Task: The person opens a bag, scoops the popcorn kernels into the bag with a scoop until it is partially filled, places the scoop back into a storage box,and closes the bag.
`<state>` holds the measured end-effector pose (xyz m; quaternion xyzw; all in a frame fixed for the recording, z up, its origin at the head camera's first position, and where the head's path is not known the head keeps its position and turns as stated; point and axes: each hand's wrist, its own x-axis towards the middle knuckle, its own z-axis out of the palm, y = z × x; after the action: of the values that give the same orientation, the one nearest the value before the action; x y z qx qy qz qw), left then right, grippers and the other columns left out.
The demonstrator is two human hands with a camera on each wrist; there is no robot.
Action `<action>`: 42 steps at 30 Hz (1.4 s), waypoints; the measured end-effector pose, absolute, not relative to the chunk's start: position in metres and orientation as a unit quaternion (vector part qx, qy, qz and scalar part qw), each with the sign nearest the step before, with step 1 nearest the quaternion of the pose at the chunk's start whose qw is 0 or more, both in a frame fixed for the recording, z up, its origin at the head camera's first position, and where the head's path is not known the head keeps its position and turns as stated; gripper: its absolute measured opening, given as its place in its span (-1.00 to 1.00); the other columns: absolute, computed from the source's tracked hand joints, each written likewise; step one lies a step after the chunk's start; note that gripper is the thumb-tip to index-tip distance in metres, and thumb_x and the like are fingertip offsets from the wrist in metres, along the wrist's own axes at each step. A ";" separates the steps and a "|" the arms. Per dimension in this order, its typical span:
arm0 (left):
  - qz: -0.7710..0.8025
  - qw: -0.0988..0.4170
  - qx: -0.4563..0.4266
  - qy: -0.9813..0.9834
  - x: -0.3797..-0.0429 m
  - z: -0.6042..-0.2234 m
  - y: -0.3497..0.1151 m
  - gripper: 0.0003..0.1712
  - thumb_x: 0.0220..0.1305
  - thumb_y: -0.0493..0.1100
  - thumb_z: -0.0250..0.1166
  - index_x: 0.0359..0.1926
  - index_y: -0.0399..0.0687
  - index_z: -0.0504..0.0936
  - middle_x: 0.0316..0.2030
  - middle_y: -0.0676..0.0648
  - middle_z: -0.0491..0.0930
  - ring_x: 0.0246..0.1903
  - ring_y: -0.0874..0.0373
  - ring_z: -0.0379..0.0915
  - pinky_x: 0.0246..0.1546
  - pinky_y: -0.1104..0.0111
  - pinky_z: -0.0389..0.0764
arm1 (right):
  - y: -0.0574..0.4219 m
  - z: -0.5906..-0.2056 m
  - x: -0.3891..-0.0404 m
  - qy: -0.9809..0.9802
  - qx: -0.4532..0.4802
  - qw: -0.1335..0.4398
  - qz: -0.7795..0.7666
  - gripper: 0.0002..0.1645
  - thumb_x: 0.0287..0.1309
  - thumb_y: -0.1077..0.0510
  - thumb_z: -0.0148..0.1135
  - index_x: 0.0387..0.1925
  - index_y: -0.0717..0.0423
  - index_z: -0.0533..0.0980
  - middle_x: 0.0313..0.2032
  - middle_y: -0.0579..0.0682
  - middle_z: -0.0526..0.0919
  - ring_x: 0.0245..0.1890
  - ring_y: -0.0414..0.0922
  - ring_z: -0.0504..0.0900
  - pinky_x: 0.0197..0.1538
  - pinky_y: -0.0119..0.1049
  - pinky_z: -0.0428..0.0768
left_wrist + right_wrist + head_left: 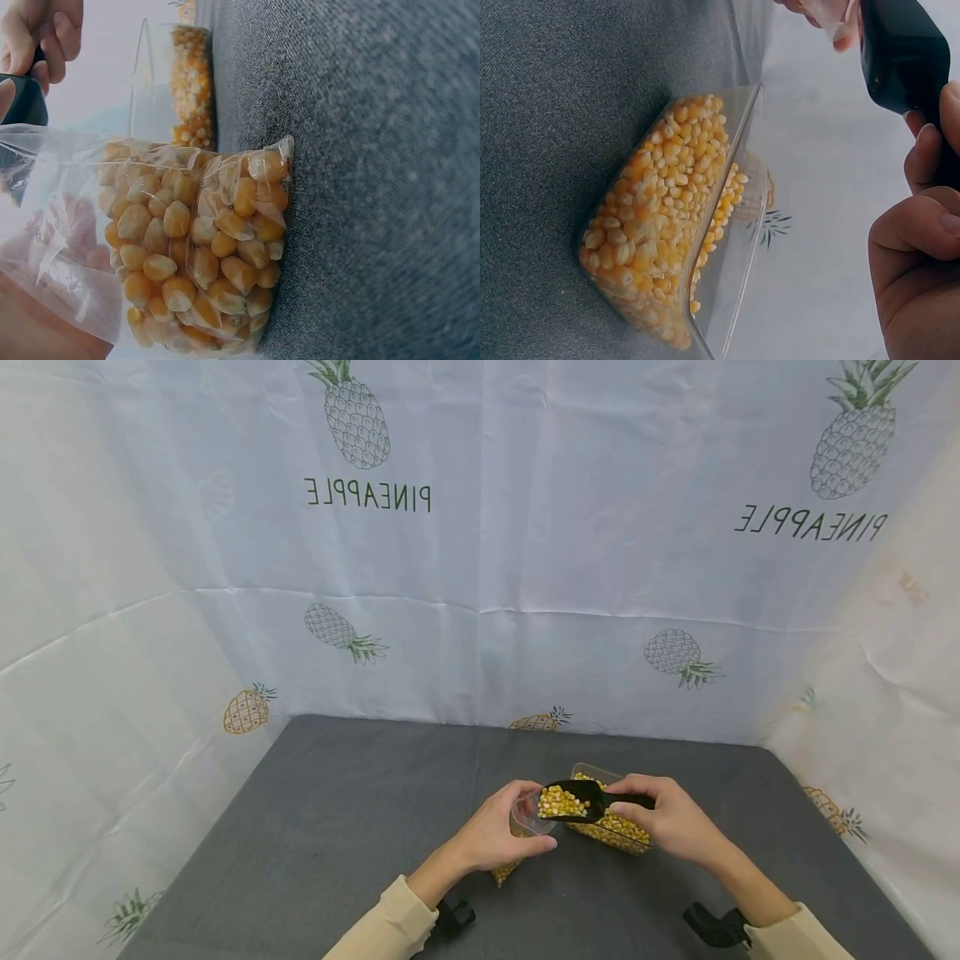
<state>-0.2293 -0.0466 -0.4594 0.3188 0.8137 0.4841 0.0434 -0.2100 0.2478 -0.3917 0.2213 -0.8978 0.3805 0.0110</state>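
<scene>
My left hand (491,833) grips a clear plastic bag (195,240) by its upper part, thumb and fingers curled round its spread mouth. Corn kernels fill the lower part of the bag, and its bottom stands on the grey table. In my right hand (671,822) is the handle of a black scoop (594,795), pinched between thumb and fingers. A heap of yellow kernels (561,802) lies in the scoop, whose front edge overlaps the bag's mouth in the head view. Below the scoop, a clear rectangular container (600,769) holds more corn kernels.
A grey cloth-covered table (360,810) spreads out under both hands. White curtains (480,527) printed with pineapples hang behind it and at both sides. Black straps (716,927) sit at the wrists, beside the cream sleeves (386,922).
</scene>
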 end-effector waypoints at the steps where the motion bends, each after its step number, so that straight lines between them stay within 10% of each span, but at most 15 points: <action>1: 0.484 0.044 0.318 0.814 -0.229 -0.459 -0.047 -0.20 0.29 0.14 0.40 0.42 -0.04 0.34 -0.07 0.15 0.44 -0.15 0.31 0.41 -0.08 0.34 0.51 | 0.247 -0.392 -0.210 -0.897 0.222 0.010 0.381 -0.70 0.36 0.07 0.31 0.05 0.08 0.67 0.05 0.02 0.68 0.08 0.12 0.61 0.01 -0.01 0.60; 42: 0.469 0.052 0.291 0.832 -0.227 -0.456 -0.045 -0.21 0.27 0.10 0.43 0.42 0.01 0.35 0.21 0.03 0.45 0.05 0.24 0.40 0.04 0.19 0.51 | 0.230 -0.378 -0.216 -0.903 0.291 0.002 0.316 -0.69 0.36 0.06 0.31 0.05 0.08 0.66 -0.02 -0.02 0.69 -0.05 0.01 0.67 -0.11 -0.20 0.63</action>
<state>-0.2266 -0.0450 -0.4563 0.2913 0.8321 0.4690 0.0523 -0.2159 0.2304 -0.3779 0.2907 -0.9030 0.3162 0.0019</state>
